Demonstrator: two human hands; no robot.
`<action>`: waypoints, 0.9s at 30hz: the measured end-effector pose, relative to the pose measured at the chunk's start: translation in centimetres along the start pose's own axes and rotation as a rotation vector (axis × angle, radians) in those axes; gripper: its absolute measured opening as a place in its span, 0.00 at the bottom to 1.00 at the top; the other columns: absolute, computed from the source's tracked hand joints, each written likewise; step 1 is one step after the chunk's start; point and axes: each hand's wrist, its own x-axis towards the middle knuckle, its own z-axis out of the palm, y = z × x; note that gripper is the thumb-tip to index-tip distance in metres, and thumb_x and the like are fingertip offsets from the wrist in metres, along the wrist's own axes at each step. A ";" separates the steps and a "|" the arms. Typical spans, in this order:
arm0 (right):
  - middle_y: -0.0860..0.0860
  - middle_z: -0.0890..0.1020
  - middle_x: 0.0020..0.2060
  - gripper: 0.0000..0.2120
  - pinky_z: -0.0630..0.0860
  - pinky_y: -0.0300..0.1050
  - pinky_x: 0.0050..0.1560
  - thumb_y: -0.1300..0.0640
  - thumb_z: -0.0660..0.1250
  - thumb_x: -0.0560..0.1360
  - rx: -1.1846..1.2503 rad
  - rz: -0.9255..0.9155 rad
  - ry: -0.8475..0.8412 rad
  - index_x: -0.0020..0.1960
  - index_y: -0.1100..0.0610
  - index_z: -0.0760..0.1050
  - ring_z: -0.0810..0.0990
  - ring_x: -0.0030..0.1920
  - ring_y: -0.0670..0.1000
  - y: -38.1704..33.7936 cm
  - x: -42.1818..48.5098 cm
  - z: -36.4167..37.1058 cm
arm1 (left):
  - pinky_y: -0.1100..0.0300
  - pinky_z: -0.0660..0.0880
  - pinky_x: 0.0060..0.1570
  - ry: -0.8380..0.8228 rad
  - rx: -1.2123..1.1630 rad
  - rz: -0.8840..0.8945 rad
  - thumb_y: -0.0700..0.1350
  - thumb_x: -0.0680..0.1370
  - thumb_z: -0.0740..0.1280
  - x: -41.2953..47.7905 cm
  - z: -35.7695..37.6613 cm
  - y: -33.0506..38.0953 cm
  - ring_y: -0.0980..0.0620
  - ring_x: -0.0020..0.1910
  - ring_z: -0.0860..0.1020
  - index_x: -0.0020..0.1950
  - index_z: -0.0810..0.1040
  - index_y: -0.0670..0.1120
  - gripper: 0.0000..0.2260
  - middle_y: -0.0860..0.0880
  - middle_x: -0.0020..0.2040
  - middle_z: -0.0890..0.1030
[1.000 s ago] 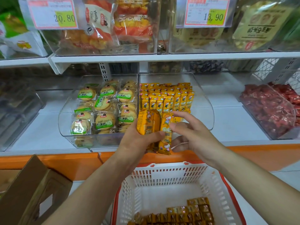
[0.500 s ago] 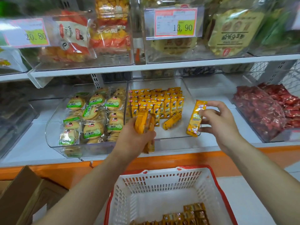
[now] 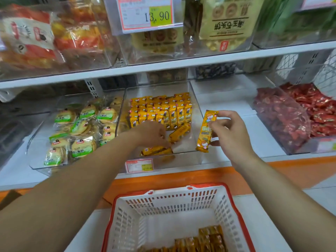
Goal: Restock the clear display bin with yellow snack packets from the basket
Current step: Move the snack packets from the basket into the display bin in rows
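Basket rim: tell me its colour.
Red. The basket rim shows best in the head view, the only view here.

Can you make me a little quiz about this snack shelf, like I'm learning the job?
1. True or false: the right hand pinches one long yellow snack packet.
2. Where does the left hand reach? A) into the clear plastic display bin B) into a pocket C) into a drawer
3. Fill in: the white slotted plastic basket has a ___ rim.
Key: 1 true; 2 A; 3 red.
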 end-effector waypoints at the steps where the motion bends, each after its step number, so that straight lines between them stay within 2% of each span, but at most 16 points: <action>1: 0.52 0.82 0.47 0.14 0.78 0.41 0.33 0.56 0.70 0.76 -0.005 -0.011 -0.001 0.59 0.47 0.72 0.85 0.42 0.52 -0.1 0.1 -0.1 | 0.51 0.79 0.52 0.090 -0.073 0.016 0.58 0.75 0.72 0.3 -0.2 0.6 0.49 0.53 0.79 0.57 0.80 0.52 0.15 0.53 0.52 0.81; 3: 0.51 0.82 0.47 0.15 0.78 0.40 0.34 0.56 0.69 0.76 -0.010 -0.038 -0.009 0.60 0.45 0.72 0.84 0.43 0.51 -0.3 0.2 -0.4 | 0.56 0.76 0.46 0.204 -0.108 0.071 0.52 0.76 0.72 1.4 0.2 2.7 0.48 0.52 0.79 0.54 0.78 0.53 0.09 0.54 0.47 0.80; 4: 0.51 0.82 0.47 0.16 0.78 0.40 0.34 0.56 0.69 0.76 -0.019 -0.052 -0.014 0.60 0.43 0.72 0.83 0.42 0.50 -0.4 0.3 -0.5 | 0.57 0.74 0.45 0.222 -0.059 0.106 0.51 0.77 0.72 2.1 0.7 3.9 0.47 0.52 0.79 0.55 0.78 0.52 0.09 0.52 0.48 0.80; 6: 0.50 0.81 0.46 0.18 0.78 0.41 0.35 0.57 0.68 0.76 -0.023 -0.069 -0.019 0.62 0.40 0.72 0.83 0.41 0.49 -0.6 0.4 -0.7 | 0.53 0.77 0.48 0.253 0.085 0.127 0.52 0.80 0.68 3.8 1.9 5.9 0.44 0.55 0.79 0.63 0.76 0.49 0.14 0.48 0.56 0.80; 9: 0.50 0.80 0.45 0.15 0.79 0.44 0.36 0.58 0.67 0.77 -0.027 -0.085 -0.024 0.59 0.41 0.76 0.83 0.40 0.52 -0.7 0.6 -1.3 | 0.49 0.78 0.48 0.258 0.254 0.053 0.50 0.81 0.64 6.0 2.5 7.1 0.41 0.58 0.79 0.70 0.71 0.48 0.17 0.44 0.61 0.79; 12: 0.52 0.81 0.44 0.13 0.78 0.44 0.36 0.59 0.68 0.77 -0.018 -0.085 -0.031 0.57 0.43 0.78 0.83 0.42 0.54 -0.9 0.7 -1.8 | 0.49 0.76 0.44 0.215 0.278 0.049 0.47 0.81 0.66 6.9 2.5 7.4 0.41 0.55 0.79 0.69 0.69 0.48 0.17 0.43 0.59 0.79; 14: 0.52 0.82 0.44 0.13 0.77 0.42 0.35 0.60 0.68 0.77 -0.009 -0.089 -0.035 0.57 0.45 0.78 0.83 0.43 0.53 -1.1 0.8 -2.1 | 0.51 0.76 0.42 0.231 0.129 0.062 0.47 0.80 0.69 6.4 1.9 7.2 0.44 0.50 0.78 0.68 0.70 0.50 0.18 0.44 0.56 0.79; 16: 0.50 0.83 0.41 0.13 0.77 0.39 0.34 0.61 0.68 0.76 -0.006 -0.096 -0.042 0.57 0.47 0.78 0.82 0.42 0.50 -1.3 0.9 -2.4 | 0.55 0.77 0.41 0.274 -0.210 0.050 0.48 0.77 0.73 5.2 0.6 6.5 0.47 0.46 0.78 0.65 0.72 0.53 0.19 0.49 0.49 0.80; 19: 0.46 0.84 0.38 0.14 0.78 0.38 0.35 0.64 0.71 0.75 -0.025 -0.147 -0.088 0.56 0.48 0.78 0.80 0.38 0.47 -2.2 1.0 -2.4 | 0.65 0.74 0.32 0.344 -0.637 0.105 0.42 0.74 0.77 2.1 -1.1 4.8 0.53 0.38 0.77 0.63 0.75 0.56 0.21 0.55 0.43 0.78; 21: 0.43 0.85 0.40 0.15 0.79 0.41 0.37 0.64 0.73 0.74 -0.091 -0.212 -0.139 0.54 0.47 0.78 0.81 0.37 0.47 -2.8 1.4 -2.0 | 0.65 0.74 0.33 0.370 -0.721 0.135 0.42 0.73 0.78 0.1 -2.1 3.7 0.55 0.37 0.77 0.64 0.76 0.56 0.22 0.55 0.44 0.76; 23: 0.45 0.84 0.44 0.17 0.78 0.40 0.36 0.64 0.75 0.72 -0.215 -0.272 -0.180 0.52 0.45 0.77 0.82 0.36 0.47 -3.4 2.4 -1.2 | 0.58 0.79 0.41 0.387 -0.741 0.144 0.41 0.73 0.78 -0.8 -3.0 3.0 0.52 0.41 0.80 0.63 0.77 0.56 0.22 0.55 0.46 0.77; 25: 0.45 0.81 0.47 0.19 0.75 0.37 0.35 0.63 0.76 0.69 -0.433 -0.328 -0.227 0.49 0.44 0.75 0.83 0.36 0.47 -4.0 4.0 -0.1 | 0.53 0.81 0.48 0.379 -0.704 0.119 0.41 0.73 0.78 -0.7 -3.8 2.7 0.50 0.46 0.83 0.64 0.77 0.55 0.22 0.53 0.51 0.80; 27: 0.46 0.81 0.46 0.19 0.75 0.41 0.38 0.61 0.77 0.66 -0.674 -0.380 -0.291 0.51 0.46 0.75 0.84 0.38 0.49 -4.8 5.9 1.2 | 0.54 0.81 0.49 0.374 -0.601 0.094 0.42 0.73 0.78 0.1 -4.1 2.7 0.51 0.47 0.83 0.66 0.77 0.54 0.24 0.52 0.50 0.81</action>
